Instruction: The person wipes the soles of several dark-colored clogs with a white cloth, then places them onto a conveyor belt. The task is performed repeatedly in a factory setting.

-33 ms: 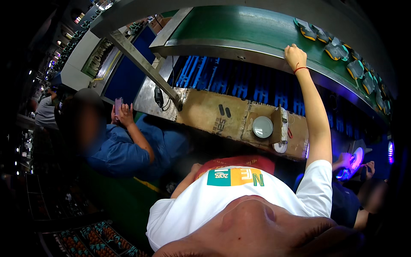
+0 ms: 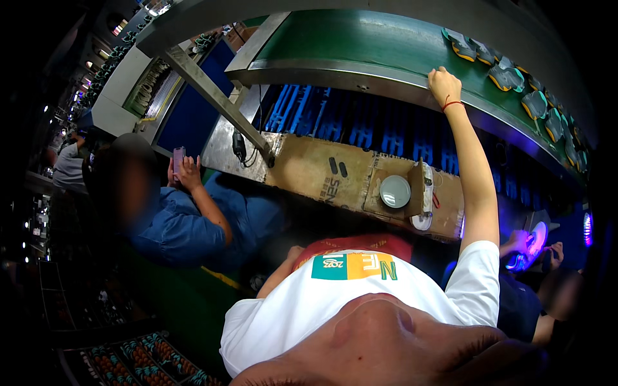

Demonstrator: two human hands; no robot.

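Note:
My right arm reaches out to a green conveyor belt (image 2: pixel 360 42). My right hand (image 2: pixel 445 83), with a red cord at the wrist, is closed in a fist against the belt's metal edge (image 2: pixel 386 80); nothing shows in it. Beyond it, several grey shoes (image 2: pixel 507 77) with teal and orange parts lie on the belt. My left hand (image 2: pixel 295 253) rests low against the red cloth (image 2: pixel 347 243) at my lap; its fingers are mostly hidden.
Below the belt, a cardboard-covered shelf (image 2: pixel 309 161) holds a round white dish (image 2: pixel 395 191) in an open box. Blue slats (image 2: pixel 367 125) hang behind. At left a seated person in blue (image 2: pixel 187 215) holds a phone (image 2: pixel 178 156). At right another person's hands hold a lit shoe (image 2: pixel 535 238).

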